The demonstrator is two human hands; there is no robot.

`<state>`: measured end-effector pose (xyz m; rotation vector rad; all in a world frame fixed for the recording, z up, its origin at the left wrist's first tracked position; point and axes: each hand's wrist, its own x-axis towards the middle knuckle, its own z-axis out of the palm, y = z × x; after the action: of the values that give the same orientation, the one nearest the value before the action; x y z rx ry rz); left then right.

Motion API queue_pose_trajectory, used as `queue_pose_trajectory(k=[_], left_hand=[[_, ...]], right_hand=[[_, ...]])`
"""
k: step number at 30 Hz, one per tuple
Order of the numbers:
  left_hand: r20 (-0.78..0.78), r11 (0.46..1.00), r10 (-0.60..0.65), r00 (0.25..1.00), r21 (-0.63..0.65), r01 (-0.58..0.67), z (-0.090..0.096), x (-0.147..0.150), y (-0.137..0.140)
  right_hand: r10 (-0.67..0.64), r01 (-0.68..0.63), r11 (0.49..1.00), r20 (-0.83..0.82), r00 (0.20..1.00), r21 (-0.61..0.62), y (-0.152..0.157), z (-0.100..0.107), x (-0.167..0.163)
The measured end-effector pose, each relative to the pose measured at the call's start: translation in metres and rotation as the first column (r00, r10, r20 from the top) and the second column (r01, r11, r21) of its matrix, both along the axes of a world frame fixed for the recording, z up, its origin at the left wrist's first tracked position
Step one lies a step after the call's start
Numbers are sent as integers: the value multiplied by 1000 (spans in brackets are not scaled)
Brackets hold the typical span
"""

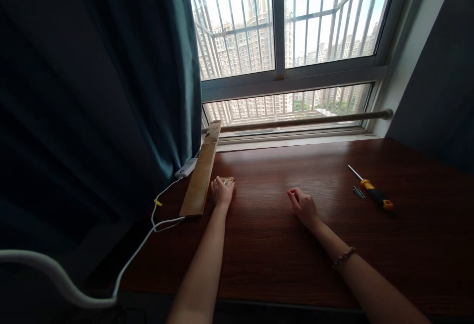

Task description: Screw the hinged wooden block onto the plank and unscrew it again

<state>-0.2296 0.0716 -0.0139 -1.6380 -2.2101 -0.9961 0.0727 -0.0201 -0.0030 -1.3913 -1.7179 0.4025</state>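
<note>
My left hand (222, 193) is closed over a small flat tan piece (229, 181) on the wooden desk (259, 245), just right of a long plank (202, 176). Only the far edge of that piece shows past my fingers. My right hand (304, 204) is over the middle of the desk, its fingers curled and the thumb pressed to them. Whatever sits in that pinch, if anything, is too small to make out. Off to the right lie several screws (359, 192) and a screwdriver (375, 194) with a yellow and black handle.
At the left, a white power strip (186, 168) and white cable (133, 260) lie beside the plank. A blue curtain (174, 67) hangs there. Along the desk's far side runs a rail (303, 122) before a barred window (279, 79).
</note>
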Motion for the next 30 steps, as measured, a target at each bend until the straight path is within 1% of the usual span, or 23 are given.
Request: queue_pose_trajectory(k=[3, 5, 8, 11, 15, 17, 20, 24, 27, 30], left_hand=[[21, 993, 92, 996, -70, -90, -8, -2, 5], [37, 988, 115, 993, -108, -111, -10, -2, 5], [41, 987, 115, 992, -119, -110, -9, -2, 4], [1, 982, 132, 991, -135, -131, -6, 0, 1], [-47, 976, 172, 984, -127, -176, -1, 13, -2], [-78, 980, 144, 986, -125, -153, 3, 26, -6], [-158, 989, 54, 986, -130, -75, 8, 51, -16], [-274, 986, -25, 961, -168, -22, 10, 81, -31], [-318, 972, -79, 945, -234, 3, 11, 94, -41], [-350, 960, -114, 930, -281, 13, 12, 101, -49]], right_hand=[[11, -11, 1000, -2, 1000, -5, -2, 1, 0], [15, -15, 1000, 6, 1000, -8, -3, 2, -1], [19, -19, 1000, 21, 1000, -11, -4, 4, -1], [24, -24, 1000, 25, 999, -8, -5, 6, -1], [19, -19, 1000, 21, 1000, -1, -5, 9, 0], [16, -16, 1000, 25, 1000, 0, -5, 10, 0], [10, -11, 1000, 26, 1000, 8, -4, 11, 1], [19, -19, 1000, 18, 1000, 16, -4, 12, 1], [11, -12, 1000, 19, 1000, 27, -3, 11, 2], [7, -9, 999, 26, 1000, 43, -2, 10, 1]])
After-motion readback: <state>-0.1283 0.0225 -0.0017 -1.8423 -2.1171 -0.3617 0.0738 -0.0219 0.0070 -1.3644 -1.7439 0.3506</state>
